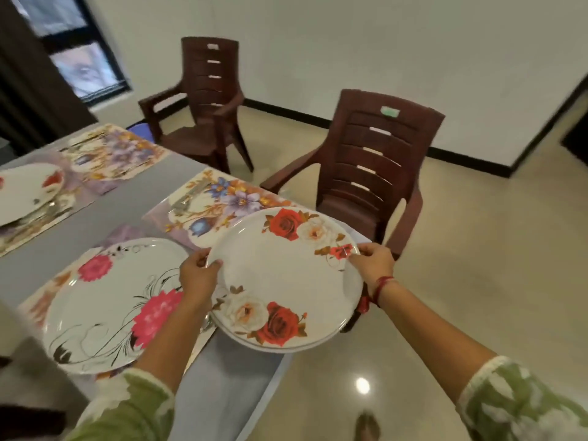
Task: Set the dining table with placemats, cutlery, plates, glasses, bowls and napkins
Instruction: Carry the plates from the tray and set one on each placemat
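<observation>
Rose plate [286,275] is up in both hands at the right edge of the grey table [127,198], tilted a little toward the camera. The left hand [199,278] grips the left rim, thumb on top and fingers curled under. The right hand [374,265] pinches the right rim just beside a printed red rose, with a red thread [380,289] round that wrist. A doubled rim line along the near edge suggests a second plate stacked under it, though the blur makes that hard to confirm. The plate overlaps the near end of a floral placemat [216,198], and its right side hangs out past the table edge, above the floor. Just to the left, a pink plate [105,300] lies flat on its own mat [47,294]. Further left, a third plate [25,192] sits on another mat, partly cut off by the frame. A brown chair [375,173] stands beside the table close to the held plate.
</observation>
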`<action>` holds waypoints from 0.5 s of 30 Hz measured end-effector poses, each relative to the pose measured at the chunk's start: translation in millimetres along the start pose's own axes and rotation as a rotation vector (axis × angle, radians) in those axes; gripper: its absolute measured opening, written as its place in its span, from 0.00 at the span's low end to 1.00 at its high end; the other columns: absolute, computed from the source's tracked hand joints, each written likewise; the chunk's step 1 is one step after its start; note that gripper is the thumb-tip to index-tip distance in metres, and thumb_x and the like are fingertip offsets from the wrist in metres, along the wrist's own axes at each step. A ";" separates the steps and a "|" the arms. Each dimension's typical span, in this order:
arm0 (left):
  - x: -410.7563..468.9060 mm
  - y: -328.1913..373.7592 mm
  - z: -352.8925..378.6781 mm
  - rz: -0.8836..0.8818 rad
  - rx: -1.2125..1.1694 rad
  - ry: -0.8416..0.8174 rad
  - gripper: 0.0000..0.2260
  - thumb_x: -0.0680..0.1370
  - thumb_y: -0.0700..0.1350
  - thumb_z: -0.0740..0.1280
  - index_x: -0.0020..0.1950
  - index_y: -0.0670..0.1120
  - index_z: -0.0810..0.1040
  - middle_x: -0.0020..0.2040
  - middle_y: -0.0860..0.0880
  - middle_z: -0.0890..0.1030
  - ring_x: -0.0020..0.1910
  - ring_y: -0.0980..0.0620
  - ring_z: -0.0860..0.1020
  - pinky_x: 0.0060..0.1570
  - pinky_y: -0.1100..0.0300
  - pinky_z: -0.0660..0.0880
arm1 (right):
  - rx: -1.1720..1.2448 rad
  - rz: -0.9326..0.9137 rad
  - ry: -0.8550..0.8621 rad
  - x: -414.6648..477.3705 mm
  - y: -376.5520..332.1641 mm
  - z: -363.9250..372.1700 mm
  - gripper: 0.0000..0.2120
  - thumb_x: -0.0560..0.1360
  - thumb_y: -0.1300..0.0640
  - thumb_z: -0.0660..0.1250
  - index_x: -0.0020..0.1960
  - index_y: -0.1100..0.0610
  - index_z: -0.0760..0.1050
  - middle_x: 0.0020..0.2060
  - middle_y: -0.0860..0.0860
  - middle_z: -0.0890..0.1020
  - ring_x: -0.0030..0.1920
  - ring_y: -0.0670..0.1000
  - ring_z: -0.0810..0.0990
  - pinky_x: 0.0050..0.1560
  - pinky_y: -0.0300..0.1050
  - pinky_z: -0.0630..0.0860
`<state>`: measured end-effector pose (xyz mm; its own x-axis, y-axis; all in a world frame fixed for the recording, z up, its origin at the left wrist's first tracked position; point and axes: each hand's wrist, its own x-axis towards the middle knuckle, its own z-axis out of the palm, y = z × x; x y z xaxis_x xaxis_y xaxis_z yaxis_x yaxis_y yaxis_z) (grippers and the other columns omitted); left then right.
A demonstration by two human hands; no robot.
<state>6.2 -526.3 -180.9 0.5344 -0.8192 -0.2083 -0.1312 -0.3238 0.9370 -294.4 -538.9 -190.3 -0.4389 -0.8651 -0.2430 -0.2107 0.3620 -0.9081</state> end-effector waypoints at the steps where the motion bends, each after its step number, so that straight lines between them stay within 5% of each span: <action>1: -0.5 2.8 4.4 -0.005 0.004 0.032 0.14 0.75 0.34 0.69 0.60 0.39 0.78 0.51 0.43 0.80 0.49 0.45 0.78 0.48 0.57 0.72 | -0.019 -0.012 -0.020 14.4 -3.7 3.1 0.04 0.68 0.57 0.74 0.41 0.56 0.82 0.39 0.49 0.83 0.44 0.51 0.81 0.50 0.47 0.79; 15: 25.7 6.9 85.0 -0.173 0.017 0.278 0.14 0.74 0.34 0.69 0.59 0.41 0.79 0.51 0.45 0.81 0.49 0.46 0.79 0.51 0.55 0.75 | -0.296 -0.179 -0.348 195.1 -70.1 57.1 0.06 0.71 0.56 0.70 0.44 0.58 0.81 0.44 0.52 0.81 0.46 0.53 0.77 0.47 0.42 0.71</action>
<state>-51.9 -589.8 -203.7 0.7574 -0.5913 -0.2771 -0.0314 -0.4568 0.8890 -315.4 -752.9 -193.6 -0.0653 -0.9692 -0.2373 -0.5177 0.2362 -0.8223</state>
